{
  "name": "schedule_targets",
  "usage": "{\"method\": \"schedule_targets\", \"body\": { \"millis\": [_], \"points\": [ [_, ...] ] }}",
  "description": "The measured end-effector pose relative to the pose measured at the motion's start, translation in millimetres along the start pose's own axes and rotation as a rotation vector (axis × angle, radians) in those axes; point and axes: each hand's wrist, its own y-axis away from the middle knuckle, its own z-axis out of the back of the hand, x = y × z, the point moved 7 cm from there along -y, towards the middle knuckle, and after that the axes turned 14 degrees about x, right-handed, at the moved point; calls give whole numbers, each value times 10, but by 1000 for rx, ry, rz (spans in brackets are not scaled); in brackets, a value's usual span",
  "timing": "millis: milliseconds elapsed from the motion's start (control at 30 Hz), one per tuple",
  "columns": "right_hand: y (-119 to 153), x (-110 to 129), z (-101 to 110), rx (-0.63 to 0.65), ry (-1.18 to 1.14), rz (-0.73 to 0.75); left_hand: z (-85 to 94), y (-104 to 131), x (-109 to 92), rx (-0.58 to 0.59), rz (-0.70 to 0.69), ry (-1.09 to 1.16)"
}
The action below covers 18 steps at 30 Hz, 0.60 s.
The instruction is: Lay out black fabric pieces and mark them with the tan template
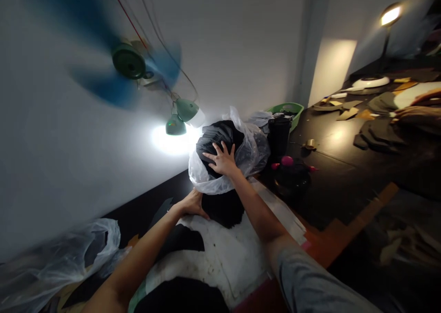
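A clear plastic bag (257, 147) stands open against the wall, with a stack of black pieces (215, 136) inside it. My right hand (223, 159) lies on that stack with its fingers spread. Below the bag's rim is another black stack (223, 209), resting on a white sheet (220, 253). My left hand (195, 204) is at the left side of this lower stack, thumb pointing down along it; its other fingers are mostly hidden behind the stack and bag. More black pieces (182, 294) lie nearer to me.
A fan (129, 61) with blurred blue blades and two green lamps (186, 110) hang at the left. Another plastic bag (76, 262) is at lower left. A green basket (292, 113), a dark container with pink knobs (291, 175) and scattered scraps (347, 113) are to the right.
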Motion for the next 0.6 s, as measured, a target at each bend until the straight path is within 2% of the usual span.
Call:
{"method": "schedule_targets", "body": {
  "millis": [133, 367, 500, 600],
  "points": [
    [-1, -1, -1, 5, -6, 1, -17, 34, -79, 46, 2, -130],
    [-2, -6, 3, 12, -16, 4, 42, 215, -382, -94, -48, -216],
    [7, -12, 11, 25, -19, 5, 45, 453, -660, -108, -129, -346],
    [20, -8, 22, 41, -23, 9, 67, 751, -838, -92, -189, -398]
  ]
}}
